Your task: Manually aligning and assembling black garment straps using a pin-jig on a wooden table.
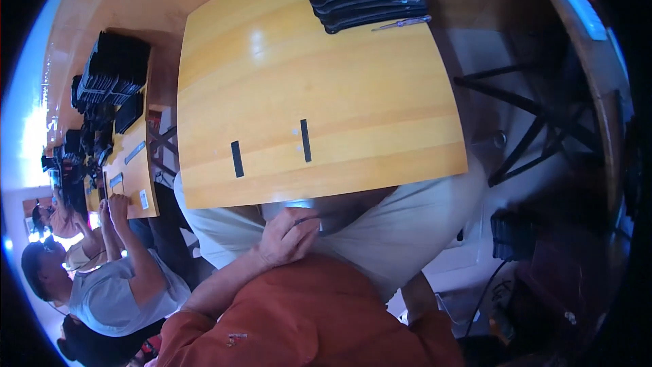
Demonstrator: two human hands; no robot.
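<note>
At far left, a co-worker (112, 295) sits by a neighbouring table bearing a black stack (115, 61). On the counter (380, 95), a first black strip (237, 158) lies flat, beyond and left of the left hand's fingers (303, 232), well apart from them. The left hand (291, 236) is over the lap, its fingers curled in; whether they grip anything, I cannot tell. A second black strip (305, 141) lies straight beyond those fingers, untouched. Farther right are stacked black pouches (367, 0) and a screwdriver (402, 24). The right hand is out of sight.
</note>
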